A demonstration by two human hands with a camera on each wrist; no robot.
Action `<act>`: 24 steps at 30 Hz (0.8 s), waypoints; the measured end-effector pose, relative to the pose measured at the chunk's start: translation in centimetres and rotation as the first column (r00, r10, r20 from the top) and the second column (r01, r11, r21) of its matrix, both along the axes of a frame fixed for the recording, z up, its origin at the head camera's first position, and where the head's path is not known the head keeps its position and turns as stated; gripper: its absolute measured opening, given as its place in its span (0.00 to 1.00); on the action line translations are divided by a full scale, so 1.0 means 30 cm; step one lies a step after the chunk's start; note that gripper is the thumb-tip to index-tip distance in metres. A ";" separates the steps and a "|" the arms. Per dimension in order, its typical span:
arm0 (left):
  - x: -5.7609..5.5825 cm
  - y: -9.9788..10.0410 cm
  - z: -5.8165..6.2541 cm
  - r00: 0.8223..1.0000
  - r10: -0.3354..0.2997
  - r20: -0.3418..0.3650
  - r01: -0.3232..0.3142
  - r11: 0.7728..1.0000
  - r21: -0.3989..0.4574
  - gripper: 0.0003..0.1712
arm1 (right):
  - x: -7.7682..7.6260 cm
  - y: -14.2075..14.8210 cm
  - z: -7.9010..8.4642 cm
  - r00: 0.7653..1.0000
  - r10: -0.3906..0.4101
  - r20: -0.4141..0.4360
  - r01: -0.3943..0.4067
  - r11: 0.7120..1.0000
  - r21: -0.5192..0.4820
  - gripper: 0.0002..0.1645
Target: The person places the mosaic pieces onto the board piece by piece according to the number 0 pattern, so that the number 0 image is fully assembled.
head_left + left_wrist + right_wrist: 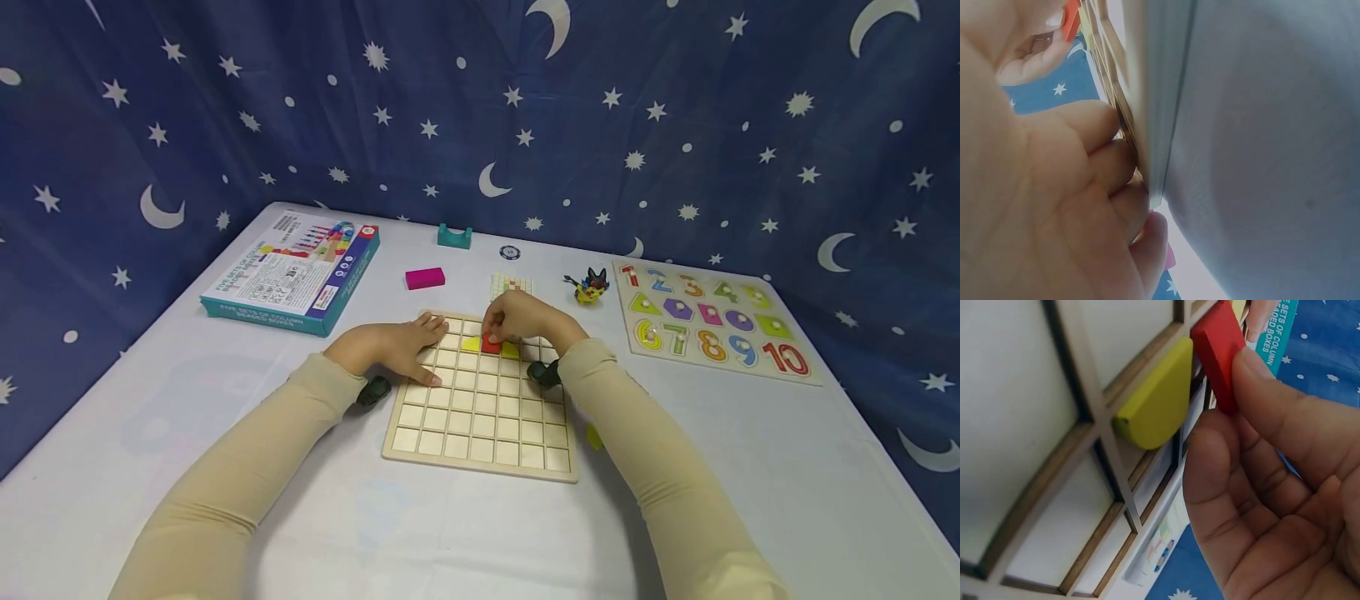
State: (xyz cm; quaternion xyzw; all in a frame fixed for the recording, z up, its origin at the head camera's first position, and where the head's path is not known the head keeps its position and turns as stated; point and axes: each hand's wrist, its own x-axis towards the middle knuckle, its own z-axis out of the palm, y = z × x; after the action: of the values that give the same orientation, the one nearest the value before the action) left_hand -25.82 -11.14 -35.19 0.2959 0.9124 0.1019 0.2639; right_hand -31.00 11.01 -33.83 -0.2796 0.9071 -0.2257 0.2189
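My right hand [528, 317] pinches a red block [1219, 353] between thumb and fingers, tilted over a cell near the far edge of a wooden grid board [480, 472]. To the right of it, a yellow half-round piece [1163, 400] sits in a cell. A second yellow piece [471, 343] lies in the cell to the left. My left hand [397, 343] rests with fingers spread on the board's left side. In the left wrist view its fingers [1116, 169] lie along the board's rim.
Behind the board are a patterned card [512, 286], a magenta block [425, 278], a teal block [454, 237], a round chip [510, 252] and a toy figure [590, 287]. A box [292, 271] stands left, a number puzzle [712, 321] right. A yellow piece [594, 437] lies by the right forearm.
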 end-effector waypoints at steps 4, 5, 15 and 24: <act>0.001 -0.001 0.001 1.000 0.000 0.000 0.000 1.000 0.009 0.56 | 0.000 -0.004 -0.007 1.000 0.008 0.009 -0.008 1.000 0.014 0.09; 0.002 -0.001 0.001 1.000 0.002 0.002 -0.002 1.000 0.012 0.56 | 0.000 -0.006 -0.007 1.000 0.007 0.009 -0.008 1.000 0.019 0.09; 0.000 -0.004 0.000 1.000 0.002 0.005 -0.002 1.000 0.026 0.56 | -0.002 -0.018 -0.007 1.000 0.009 -0.011 -0.008 0.997 0.075 0.08; -0.006 -0.002 -0.001 1.000 0.014 0.015 -0.015 1.000 0.020 0.57 | 0.002 0.058 0.028 0.998 -0.044 -0.034 0.046 0.998 0.044 0.09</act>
State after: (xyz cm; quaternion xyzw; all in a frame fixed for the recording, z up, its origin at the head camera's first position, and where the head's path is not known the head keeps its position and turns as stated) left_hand -25.99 -11.22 -35.20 0.2912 0.9114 0.1152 0.2669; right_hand -30.95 12.75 -32.98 -0.2577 0.9216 -0.2055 0.2051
